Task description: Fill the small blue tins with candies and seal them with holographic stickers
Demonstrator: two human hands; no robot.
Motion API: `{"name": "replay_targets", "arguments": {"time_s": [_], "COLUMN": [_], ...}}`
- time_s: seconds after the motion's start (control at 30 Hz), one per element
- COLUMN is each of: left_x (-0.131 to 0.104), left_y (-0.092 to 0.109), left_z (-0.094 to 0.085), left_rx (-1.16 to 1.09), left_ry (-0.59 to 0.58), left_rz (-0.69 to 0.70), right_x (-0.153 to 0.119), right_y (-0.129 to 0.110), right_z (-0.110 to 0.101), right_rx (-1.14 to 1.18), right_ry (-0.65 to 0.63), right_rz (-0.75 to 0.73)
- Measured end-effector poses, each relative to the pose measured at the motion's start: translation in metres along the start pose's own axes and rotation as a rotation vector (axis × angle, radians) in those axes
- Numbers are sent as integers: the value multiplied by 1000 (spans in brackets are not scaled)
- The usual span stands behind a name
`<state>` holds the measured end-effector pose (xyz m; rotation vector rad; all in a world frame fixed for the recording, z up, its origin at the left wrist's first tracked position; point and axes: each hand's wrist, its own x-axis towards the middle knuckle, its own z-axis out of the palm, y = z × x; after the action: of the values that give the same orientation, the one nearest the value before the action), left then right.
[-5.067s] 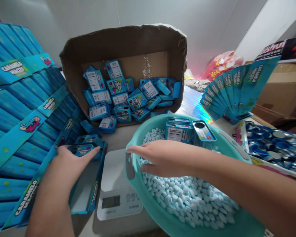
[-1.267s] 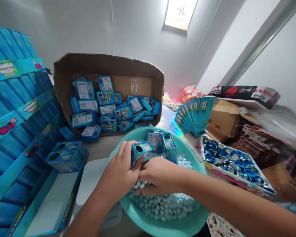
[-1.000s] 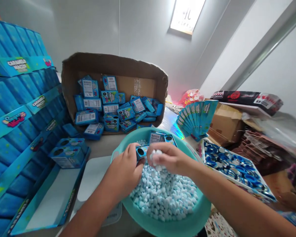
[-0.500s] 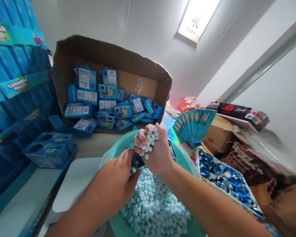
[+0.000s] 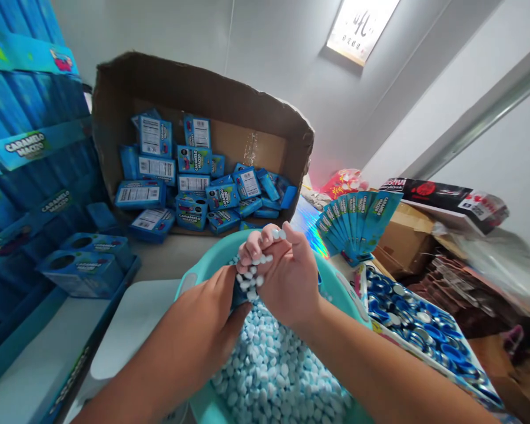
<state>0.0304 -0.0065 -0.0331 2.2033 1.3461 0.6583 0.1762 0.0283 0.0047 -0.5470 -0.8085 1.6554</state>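
Note:
My left hand (image 5: 212,303) grips a small blue container (image 5: 239,294), mostly hidden behind the fingers and thumb. Right beside it, my right hand (image 5: 294,280) is cupped and tilted, its fingers curled around a few pale blue candies (image 5: 279,234). More candies (image 5: 249,281) lie heaped at the container's mouth, between the two hands. Both hands are over a turquoise basin (image 5: 198,274), which holds a large mass of loose, pale blue oval candies (image 5: 287,377). How full the container is cannot be seen.
Behind the basin, a cardboard box (image 5: 265,126) on its side holds several blue packs (image 5: 194,212). Blue display boxes (image 5: 30,147) stand at left, near a white lid (image 5: 132,318). At right are fanned blue cards (image 5: 357,224) and a tray of blue-and-silver round tins (image 5: 424,330).
Candies have slid from my right palm down to the container's mouth, and fewer sit in the palm now. The right hand has tilted and opened a little; the left keeps its grip.

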Motion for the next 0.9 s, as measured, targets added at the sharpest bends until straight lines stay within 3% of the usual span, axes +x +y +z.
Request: {"name": "replay_targets", "arguments": {"time_s": [0.23,0.77,0.9], "left_x": [0,0,0], "left_y": [5,-3,-4], "left_z": [-5,2,2], "left_rx": [18,-47,-86], "left_ry": [-62,112,95], "left_rz": [-87,-5,-21], "right_x": [2,-2,-4], "right_y": [2,3,4], "right_z": [-5,-2,-2], "right_rx": [62,-133,-178], "right_ry": [-116,-258,-284], "right_rz": [-15,-126,-204]}}
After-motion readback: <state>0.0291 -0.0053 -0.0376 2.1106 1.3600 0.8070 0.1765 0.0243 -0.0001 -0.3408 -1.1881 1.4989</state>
